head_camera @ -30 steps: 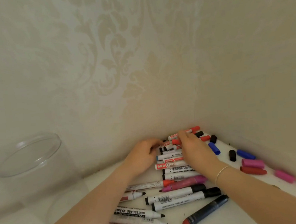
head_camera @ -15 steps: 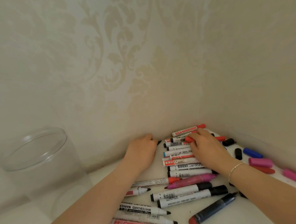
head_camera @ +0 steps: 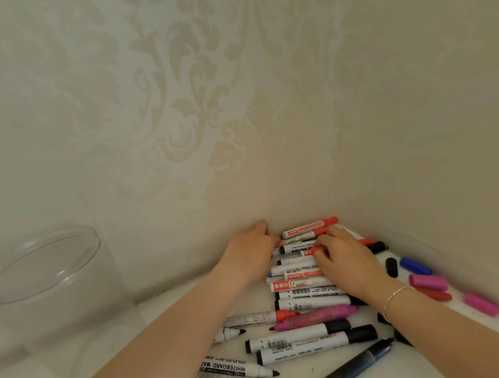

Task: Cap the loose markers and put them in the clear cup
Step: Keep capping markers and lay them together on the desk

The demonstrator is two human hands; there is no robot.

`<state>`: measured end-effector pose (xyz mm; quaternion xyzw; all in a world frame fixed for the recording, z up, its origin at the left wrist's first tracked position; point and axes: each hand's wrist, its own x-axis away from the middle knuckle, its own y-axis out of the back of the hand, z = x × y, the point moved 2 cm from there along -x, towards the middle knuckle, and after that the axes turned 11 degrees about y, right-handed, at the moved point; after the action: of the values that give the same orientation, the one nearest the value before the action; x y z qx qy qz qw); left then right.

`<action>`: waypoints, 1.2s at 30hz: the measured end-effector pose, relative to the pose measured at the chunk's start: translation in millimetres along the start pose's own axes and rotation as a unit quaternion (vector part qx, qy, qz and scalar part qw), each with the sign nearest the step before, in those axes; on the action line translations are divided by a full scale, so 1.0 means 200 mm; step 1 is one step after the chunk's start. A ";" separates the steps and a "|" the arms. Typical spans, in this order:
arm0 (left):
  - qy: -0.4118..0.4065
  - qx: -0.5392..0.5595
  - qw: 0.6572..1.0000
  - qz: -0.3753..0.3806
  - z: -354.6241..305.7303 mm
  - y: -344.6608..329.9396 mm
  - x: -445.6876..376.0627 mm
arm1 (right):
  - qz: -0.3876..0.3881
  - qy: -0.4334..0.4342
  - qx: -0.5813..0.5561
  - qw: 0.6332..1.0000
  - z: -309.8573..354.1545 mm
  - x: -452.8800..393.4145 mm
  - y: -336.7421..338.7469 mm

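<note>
The markers (head_camera: 307, 287) lie in a stack of rows in the corner, directly under and between my two hands. More of them are scattered nearer to me on the white counter (head_camera: 356, 375), several with bare tips. My right hand (head_camera: 346, 259) lies on top of the stack and its fingertips pinch a red marker (head_camera: 313, 251), I think to pull it out for capping. My left hand (head_camera: 251, 254) rests at the left ends of the rows with relaxed fingers and grasps nothing; probably it keeps the stack from rolling. The loose caps (head_camera: 427, 281), blue, black, pink and red, lie just to the right of my right hand along the wall. The clear cup (head_camera: 42, 265) stands well to the left of my left hand and, as far as I see, has no marker inside.
</note>
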<state>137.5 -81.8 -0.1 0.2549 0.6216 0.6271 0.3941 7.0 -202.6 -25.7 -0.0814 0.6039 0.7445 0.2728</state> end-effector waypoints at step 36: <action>0.100 0.008 0.993 0.056 0.25 0.08 0.24 | -0.048 -0.082 -0.085 0.992 0.03 0.03 0.12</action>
<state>148.6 -13.1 12.4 0.2284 0.6473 0.6659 0.2922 -8.9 -198.0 -5.5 -0.0718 0.5091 0.7834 0.3491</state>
